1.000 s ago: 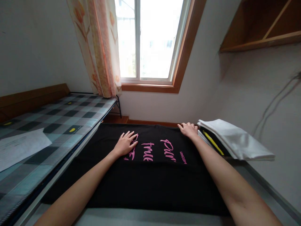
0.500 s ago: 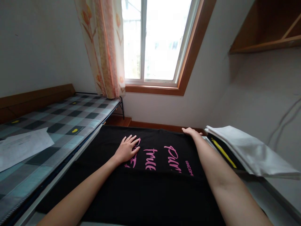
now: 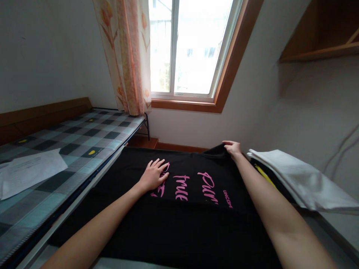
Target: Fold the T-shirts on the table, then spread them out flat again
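Because the cloth (image 3: 168, 231) looks thin and soft, I judge it light and easily wrinkled. It lies on the surface (image 3: 126, 263) beside the bed (image 3: 97, 132). The left hand (image 3: 153, 175) rests open on the print (image 3: 181, 187); the right hand (image 3: 233, 150) pinches a raised edge (image 3: 215, 150) away from the bed, to me a good holding place.

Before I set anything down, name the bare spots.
Bare mattress lies between paper and curtain; a strip of table shows this side of the black cloth. Crowded: far right, where the right hand holds the cloth's raised edge beside the stack.
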`<state>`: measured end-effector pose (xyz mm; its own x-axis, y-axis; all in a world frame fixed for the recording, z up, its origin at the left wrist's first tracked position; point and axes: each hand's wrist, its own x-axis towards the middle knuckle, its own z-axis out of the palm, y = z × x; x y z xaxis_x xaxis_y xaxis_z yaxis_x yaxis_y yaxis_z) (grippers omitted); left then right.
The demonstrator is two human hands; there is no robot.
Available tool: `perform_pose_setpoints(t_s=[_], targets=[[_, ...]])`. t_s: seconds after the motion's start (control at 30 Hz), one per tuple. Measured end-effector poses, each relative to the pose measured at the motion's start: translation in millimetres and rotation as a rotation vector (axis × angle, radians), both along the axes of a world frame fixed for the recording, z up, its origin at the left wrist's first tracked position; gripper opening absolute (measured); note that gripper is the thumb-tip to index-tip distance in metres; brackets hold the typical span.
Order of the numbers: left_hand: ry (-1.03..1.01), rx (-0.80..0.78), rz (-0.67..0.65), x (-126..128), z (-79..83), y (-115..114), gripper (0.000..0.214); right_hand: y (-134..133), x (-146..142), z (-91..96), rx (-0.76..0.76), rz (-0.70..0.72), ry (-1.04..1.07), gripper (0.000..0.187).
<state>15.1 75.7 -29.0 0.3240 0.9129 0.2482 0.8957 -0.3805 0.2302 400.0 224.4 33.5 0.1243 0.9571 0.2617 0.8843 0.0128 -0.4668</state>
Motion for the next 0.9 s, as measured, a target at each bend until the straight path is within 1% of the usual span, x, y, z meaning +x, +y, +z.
perform_pose_setpoints(t_s=[0.03,0.1,0.13,0.17,0.23,0.27,0.33,0.37,0.4,0.47,0.53,0.6,0.67,0.73,0.8,0.9], targets=[[0.002,0.0,0.002,0,0.2,0,0.053,-11,2,4.9,0.034,0.008,0.054,0.047],[0.01,-0.004,0.004,0,0.8,0,0.052,-41,7,12.4,0.085,0.081,0.131,0.047],[0.015,-0.005,0.005,1,1.3,0,0.053,-59,12,14.3,0.092,0.182,0.205,0.043],[0.02,-0.006,0.005,1,1.9,0,0.053,-79,16,14.7,0.063,0.302,0.252,0.036],[0.027,-0.007,0.005,1,3.1,0,0.053,-119,25,11.8,-0.102,0.513,0.208,0.023],[0.027,-0.008,0.005,1,3.5,0,0.053,-136,29,8.9,-0.191,0.582,0.157,0.022],[0.022,-0.014,0.004,1,4.0,0,0.053,-164,36,1.8,-0.314,0.68,0.082,0.024],[0.019,-0.017,0.002,1,4.0,0,0.053,-174,38,-1.7,-0.335,0.699,0.069,0.025],[0.016,-0.018,0.001,0,3.8,1,0.053,-181,41,-4.9,-0.329,0.695,0.07,0.026],[0.009,-0.005,-0.003,-1,3.3,1,0.053,-188,45,-10.0,-0.273,0.609,0.092,0.029],[-0.009,0.03,-0.013,-2,3.4,1,0.051,-189,49,-13.4,-0.223,0.443,0.097,0.032],[-0.034,0.06,-0.018,-1,4.7,0,0.047,-186,53,-15.1,-0.225,0.281,0.075,0.036],[-0.046,0.061,-0.009,5,7.4,0,0.043,-181,53,-15.1,-0.238,0.169,0.041,0.04],[-0.049,0.05,0.001,18,11.5,3,0.041,-176,47,-14.2,-0.234,0.133,0.013,0.042],[-0.078,0.032,-0.008,38,16.3,10,0.041,-170,36,-14.3,-0.247,0.129,-0.018,0.044],[-0.23,-0.035,-0.006,76,23.5,25,0.042,-164,14,-18.2,-0.275,0.052,-0.085,0.038]])
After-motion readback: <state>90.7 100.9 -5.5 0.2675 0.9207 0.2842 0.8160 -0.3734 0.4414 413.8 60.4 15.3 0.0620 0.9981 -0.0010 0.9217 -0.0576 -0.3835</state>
